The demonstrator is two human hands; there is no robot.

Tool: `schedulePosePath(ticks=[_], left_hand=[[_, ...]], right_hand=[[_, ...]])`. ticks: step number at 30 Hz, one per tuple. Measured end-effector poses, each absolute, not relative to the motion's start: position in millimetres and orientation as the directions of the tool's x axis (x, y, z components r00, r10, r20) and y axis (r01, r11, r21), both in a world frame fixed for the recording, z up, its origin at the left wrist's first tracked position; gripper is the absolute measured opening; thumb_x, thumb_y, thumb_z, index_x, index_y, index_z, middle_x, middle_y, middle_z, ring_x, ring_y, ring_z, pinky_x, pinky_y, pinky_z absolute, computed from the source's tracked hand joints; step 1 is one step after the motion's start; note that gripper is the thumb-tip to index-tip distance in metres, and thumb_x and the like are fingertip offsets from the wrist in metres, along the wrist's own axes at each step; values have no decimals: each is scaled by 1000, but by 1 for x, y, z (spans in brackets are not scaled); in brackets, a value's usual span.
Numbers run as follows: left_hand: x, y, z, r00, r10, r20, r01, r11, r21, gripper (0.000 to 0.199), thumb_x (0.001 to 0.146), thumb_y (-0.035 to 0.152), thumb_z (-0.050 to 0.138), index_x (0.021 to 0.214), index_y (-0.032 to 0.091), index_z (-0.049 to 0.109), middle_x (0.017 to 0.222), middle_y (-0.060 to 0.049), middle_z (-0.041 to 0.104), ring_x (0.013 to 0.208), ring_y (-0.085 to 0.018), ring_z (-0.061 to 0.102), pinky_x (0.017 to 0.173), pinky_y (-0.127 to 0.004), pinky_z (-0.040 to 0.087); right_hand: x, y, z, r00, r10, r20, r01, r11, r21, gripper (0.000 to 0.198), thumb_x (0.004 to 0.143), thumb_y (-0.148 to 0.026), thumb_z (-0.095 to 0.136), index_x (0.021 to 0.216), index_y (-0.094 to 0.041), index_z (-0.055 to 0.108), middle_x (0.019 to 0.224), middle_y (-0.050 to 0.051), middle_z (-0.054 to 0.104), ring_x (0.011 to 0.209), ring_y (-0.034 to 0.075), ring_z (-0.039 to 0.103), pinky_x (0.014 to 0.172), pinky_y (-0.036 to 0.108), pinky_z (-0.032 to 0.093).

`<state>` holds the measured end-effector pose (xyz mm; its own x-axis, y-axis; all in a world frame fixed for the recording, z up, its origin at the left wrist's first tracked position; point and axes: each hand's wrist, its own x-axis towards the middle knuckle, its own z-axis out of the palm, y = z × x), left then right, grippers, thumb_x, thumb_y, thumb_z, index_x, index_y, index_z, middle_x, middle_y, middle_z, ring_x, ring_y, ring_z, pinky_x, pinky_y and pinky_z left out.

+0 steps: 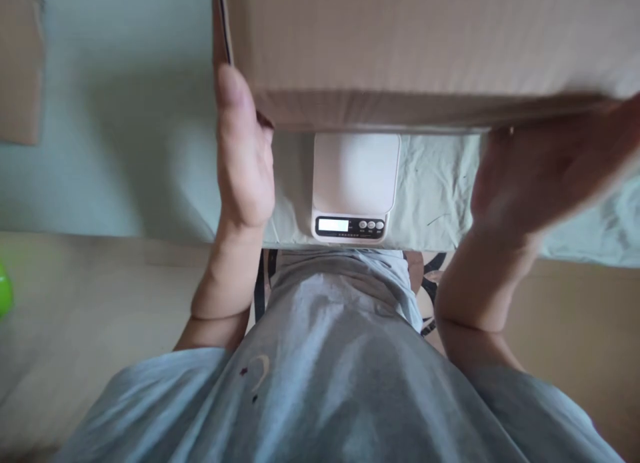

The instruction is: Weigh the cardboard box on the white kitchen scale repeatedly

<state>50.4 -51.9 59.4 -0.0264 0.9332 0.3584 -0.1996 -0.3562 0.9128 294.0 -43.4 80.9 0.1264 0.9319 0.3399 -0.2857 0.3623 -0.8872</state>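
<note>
A large brown cardboard box (415,43) fills the upper part of the head view, raised above the table and partly cut off by the frame. On its left side, my left hand (243,146) grips the lower corner, thumb up along the edge. My right hand (545,163) supports the box from beneath at the lower right; its fingers are partly in shadow and blurred. Below the box, between my forearms, lies a white digital kitchen scale (356,173) with a lit display and several buttons. The box hides the scale's far edge.
A pale green cloth covers the table (150,150), its near edge running in front of my body. Another piece of cardboard (20,70) lies at the far left. Something bright green (4,291) shows at the left edge, lower than the tabletop.
</note>
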Motion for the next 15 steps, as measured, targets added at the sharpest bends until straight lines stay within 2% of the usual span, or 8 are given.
schedulePosePath(ticks=[1, 3, 5, 7, 8, 10, 12, 15], left_hand=[[49, -39, 60, -21, 921, 389, -230, -384, 895, 41, 87, 64, 55, 109, 32, 67, 130, 10, 62, 151, -19, 27, 128, -36, 20], [46, -17, 57, -63, 932, 358, -270, -361, 893, 41, 81, 66, 62, 104, 33, 68, 127, 7, 65, 150, -21, 30, 127, -34, 25], [42, 0, 46, -64, 954, 292, -264, -298, 917, 44, 80, 68, 61, 107, 33, 67, 128, 7, 65, 147, -22, 36, 128, -37, 27], [37, 10, 29, -54, 967, 247, -242, -253, 937, 43, 87, 62, 56, 117, 32, 63, 135, 8, 60, 146, -21, 37, 129, -40, 24], [34, 13, 20, -50, 969, 242, -230, -247, 941, 42, 91, 58, 53, 123, 32, 59, 140, 10, 56, 147, -19, 36, 129, -39, 23], [29, 17, 2, -43, 971, 235, -206, -239, 949, 38, 95, 49, 50, 131, 35, 53, 147, 15, 49, 148, -14, 33, 130, -35, 21], [27, 20, -11, -62, 980, 189, -173, -197, 965, 35, 97, 43, 50, 131, 37, 51, 148, 20, 46, 147, -9, 34, 130, -31, 19], [28, 22, -24, -157, 985, 74, -149, -98, 984, 39, 92, 52, 54, 129, 37, 54, 146, 19, 49, 144, -9, 38, 129, -29, 19]], right_hand=[[294, -34, 81, 128, 928, 350, -345, 372, -862, 104, 88, -18, -26, 78, -48, 74, 104, -31, 71, 149, 1, 17, 119, 26, 29], [294, -17, 78, 96, 959, 268, -409, 283, -867, 97, 92, -23, -20, 75, -49, 73, 94, -29, 73, 149, -1, 16, 118, 25, 29], [295, -5, 70, 100, 983, 155, -405, 182, -896, 70, 99, -29, 7, 83, -45, 73, 101, -25, 73, 151, 5, 23, 121, 29, 31], [297, 4, 57, 120, 988, 101, -360, 138, -923, 32, 95, -36, 39, 96, -38, 71, 116, -18, 71, 148, 14, 37, 124, 35, 35], [298, 8, 50, 116, 988, 98, -334, 132, -933, 23, 89, -40, 50, 101, -35, 69, 123, -15, 69, 145, 17, 43, 124, 38, 36], [300, 13, 34, 97, 989, 109, -290, 133, -948, 32, 81, -51, 60, 109, -35, 64, 129, -11, 67, 140, 19, 49, 123, 40, 38], [301, 16, 20, 77, 991, 105, -249, 121, -961, 41, 79, -59, 59, 113, -37, 61, 132, -11, 65, 137, 17, 50, 123, 40, 38], [300, 18, 7, 95, 995, 27, -183, 44, -982, 47, 77, -66, 57, 116, -42, 58, 133, -14, 65, 136, 15, 49, 122, 41, 39]])
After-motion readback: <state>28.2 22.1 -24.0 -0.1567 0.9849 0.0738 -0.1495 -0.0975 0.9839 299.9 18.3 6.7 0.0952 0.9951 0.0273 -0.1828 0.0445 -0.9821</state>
